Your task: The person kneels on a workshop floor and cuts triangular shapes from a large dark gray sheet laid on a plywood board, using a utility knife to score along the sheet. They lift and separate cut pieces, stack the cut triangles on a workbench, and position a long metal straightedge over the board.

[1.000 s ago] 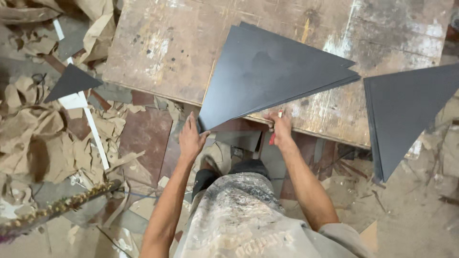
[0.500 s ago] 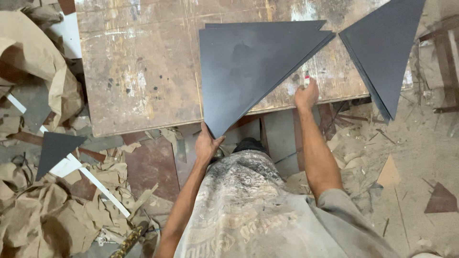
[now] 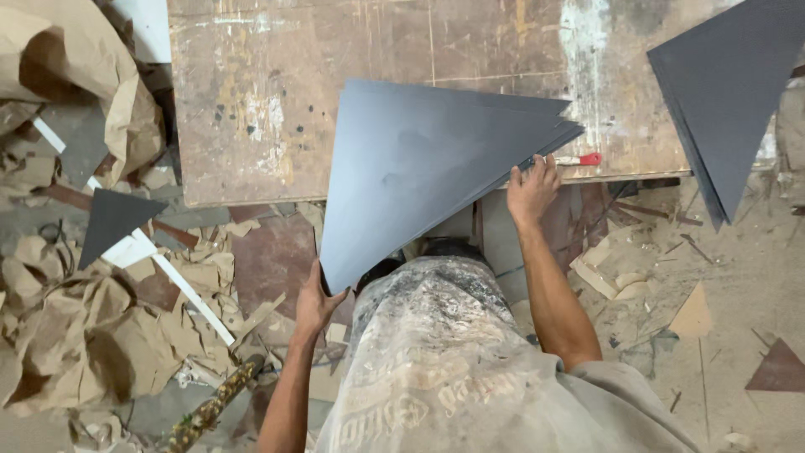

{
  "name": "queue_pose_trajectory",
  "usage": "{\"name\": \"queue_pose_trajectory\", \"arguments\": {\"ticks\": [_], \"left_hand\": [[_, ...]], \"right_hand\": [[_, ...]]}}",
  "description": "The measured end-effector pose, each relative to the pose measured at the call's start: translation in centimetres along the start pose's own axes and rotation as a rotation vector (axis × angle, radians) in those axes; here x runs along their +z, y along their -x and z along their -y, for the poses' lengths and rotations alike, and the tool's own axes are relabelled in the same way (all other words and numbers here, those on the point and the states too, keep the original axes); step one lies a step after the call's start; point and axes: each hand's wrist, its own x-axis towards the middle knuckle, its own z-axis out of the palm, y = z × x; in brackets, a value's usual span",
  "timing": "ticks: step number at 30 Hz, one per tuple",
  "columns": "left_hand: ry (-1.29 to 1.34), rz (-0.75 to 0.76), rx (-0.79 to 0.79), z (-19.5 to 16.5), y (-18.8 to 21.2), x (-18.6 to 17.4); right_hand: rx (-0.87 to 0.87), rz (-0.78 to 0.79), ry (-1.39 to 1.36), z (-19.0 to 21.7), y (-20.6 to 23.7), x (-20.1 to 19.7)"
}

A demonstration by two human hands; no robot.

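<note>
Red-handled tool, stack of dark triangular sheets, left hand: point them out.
red-handled tool (image 3: 589, 158), head view, on its red handle.
stack of dark triangular sheets (image 3: 419, 168), head view, top sheet's middle.
left hand (image 3: 316, 304), head view, back of hand.

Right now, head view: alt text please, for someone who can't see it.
Seen from above, a person's left hand and right hand grip a stack of dark grey triangular sheets lying partly over the edge of a worn wooden table. A second triangular stack overhangs the table's right end; crumpled brown paper litters the floor.

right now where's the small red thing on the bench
In the head view, the red tool tip lies at the workbench's near edge, just right of the right hand.
</note>
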Motion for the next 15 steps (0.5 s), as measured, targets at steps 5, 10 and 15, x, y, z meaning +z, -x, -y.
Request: {"name": "queue_pose_trajectory", "arguments": {"ticks": [5, 10, 15], "left_hand": [[-0.219, -0.016, -0.135, 2.5, 2.2, -0.4], [-0.233, -0.036, -0.141, 1.7, 1.7, 0.6], [-0.298, -0.088, -0.123, 0.6, 1.1, 1.3]], "right_hand": [[-0.202, 0.125, 0.169, 1.8, -0.3, -0.4], [-0.503, 0.127, 0.006, 4.8, -9.6, 2.9], [-0.367, 0.379, 0.068, 7.7, -12.3, 4.2]]}}
